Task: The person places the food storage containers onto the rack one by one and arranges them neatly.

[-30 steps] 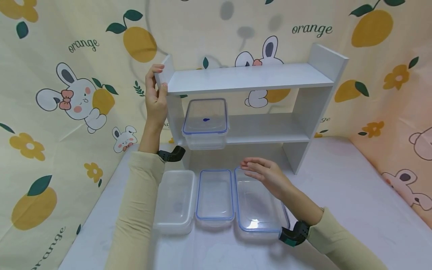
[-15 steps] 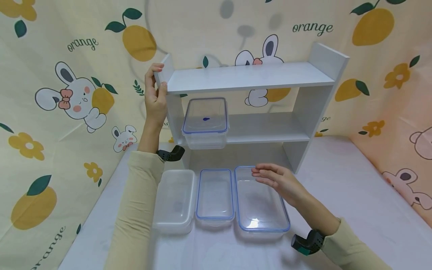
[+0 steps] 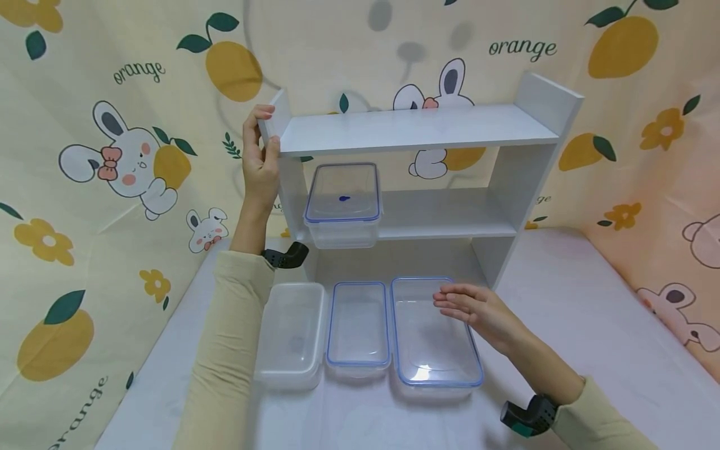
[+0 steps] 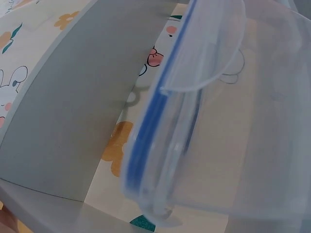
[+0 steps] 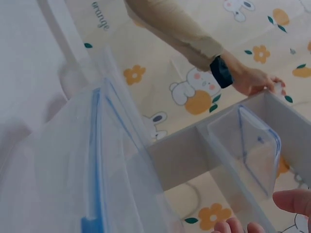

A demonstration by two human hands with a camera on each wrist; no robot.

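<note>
My left hand (image 3: 261, 164) grips the upper left side panel of a white two-tier shelf unit (image 3: 419, 130), fingers behind and thumb in front. Just right of that panel, a clear food container (image 3: 342, 206) with a blue-edged lid sits on the middle shelf; its side fills much of the left wrist view. My right hand (image 3: 477, 310) holds nothing. Its fingers are extended above the far right part of a large blue-rimmed food container (image 3: 430, 356). In the right wrist view, fingertips (image 5: 291, 200) show at the lower right.
Left of the large container stand a smaller blue-rimmed container (image 3: 359, 325) and a frosted container (image 3: 292, 334) with a colourless lid, in a row on the white tabletop (image 3: 568, 300). A cloth backdrop (image 3: 349, 37) with oranges and rabbits hangs behind the shelf.
My right hand has drawn back to the right and slightly toward me, over the large container. The left hand, shelf and containers have stayed in place.
</note>
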